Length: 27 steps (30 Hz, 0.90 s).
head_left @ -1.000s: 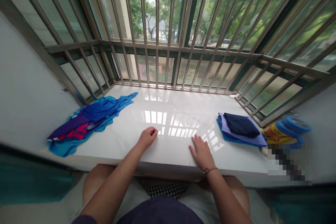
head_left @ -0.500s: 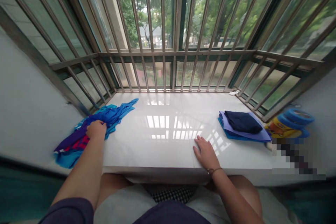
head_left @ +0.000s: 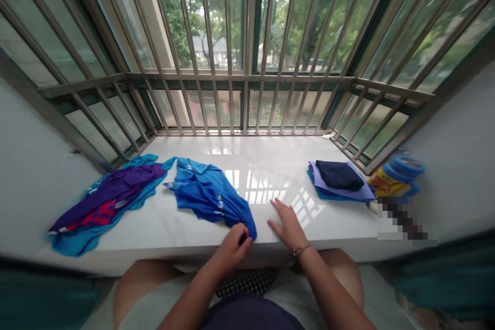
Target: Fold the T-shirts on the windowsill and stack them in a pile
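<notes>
My left hand (head_left: 236,241) is closed on the near end of a blue shirt (head_left: 211,185), close to the ledge's front edge. The shirt lies crumpled and stretched out on the white ledge, with small white print on it. My right hand (head_left: 286,221) hovers over or rests on the ledge just right of the shirt, fingers spread and holding nothing. To the left lies a loose heap of clothes, with a purple and pink garment (head_left: 112,196) on top of a light blue one (head_left: 71,242).
On the right of the white ledge (head_left: 162,234) sits a folded stack with a dark navy cloth (head_left: 340,175) above a lavender one (head_left: 323,185). A blue and yellow bottle (head_left: 398,175) stands beside it. Metal window bars (head_left: 245,80) enclose the ledge.
My left hand has pulled the blue shirt off the left heap, rightward and toward me. The purple garment is now more exposed. My right hand stays open near the middle while the view has shifted.
</notes>
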Tool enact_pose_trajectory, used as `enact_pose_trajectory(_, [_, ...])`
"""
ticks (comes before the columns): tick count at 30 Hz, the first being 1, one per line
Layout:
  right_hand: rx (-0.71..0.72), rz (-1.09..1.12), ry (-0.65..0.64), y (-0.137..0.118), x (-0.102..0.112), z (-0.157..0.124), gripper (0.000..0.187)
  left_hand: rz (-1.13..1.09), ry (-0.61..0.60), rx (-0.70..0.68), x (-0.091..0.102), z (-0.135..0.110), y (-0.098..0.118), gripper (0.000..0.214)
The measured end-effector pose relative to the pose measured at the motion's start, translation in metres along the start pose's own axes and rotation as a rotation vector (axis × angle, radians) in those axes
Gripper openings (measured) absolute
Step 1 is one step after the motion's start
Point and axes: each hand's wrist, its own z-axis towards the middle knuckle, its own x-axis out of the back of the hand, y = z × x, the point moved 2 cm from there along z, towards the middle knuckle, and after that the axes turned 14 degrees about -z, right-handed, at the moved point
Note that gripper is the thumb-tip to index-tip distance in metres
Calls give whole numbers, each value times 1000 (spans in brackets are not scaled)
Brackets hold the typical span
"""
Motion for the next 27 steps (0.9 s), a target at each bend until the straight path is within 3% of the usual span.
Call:
enact_pose_trajectory(1, [41,41,-5,-8,0,-6,67,-58,-124,20,-15,-6,14,15])
enact_pose_trajectory(3, [114,121,-29,-24,0,-18,63,-132,-322,68,-28,-17,41,10])
enact_pose_trajectory(5, [156,191,-58,-36,1,-31,49,-192,-422,96,-21,-24,61,9])
enact_pose_trajectory(8, [142,293,-35,-40,8,-42,36,-423,-412,142,11,-30,79,24])
enact_pose_trajectory(10, [99,346,18,-35,18,-43,32,-669,-303,205,36,-34,86,37])
enact_pose_trajectory(14, [-16,382,79,-23,48,-34,24,-1104,42,232,85,-48,99,47])
enact_pose_trajectory(17, [-113,402,97,-20,73,-25,19,-1250,238,169,117,-58,114,38])
enact_pose_trajectory(19, [-151,407,141,-21,87,-19,19,-1229,381,117,136,-56,123,30])
enact_pose_trajectory(21, [-165,390,179,-23,97,-10,22,-1161,568,53,155,-41,128,19])
enact_pose_trajectory(24, [-130,312,144,-29,106,20,23,-1141,803,-18,185,4,129,3])
enact_pose_trajectory(27, [-81,171,116,-35,124,73,25,-1208,858,22,219,64,129,10])
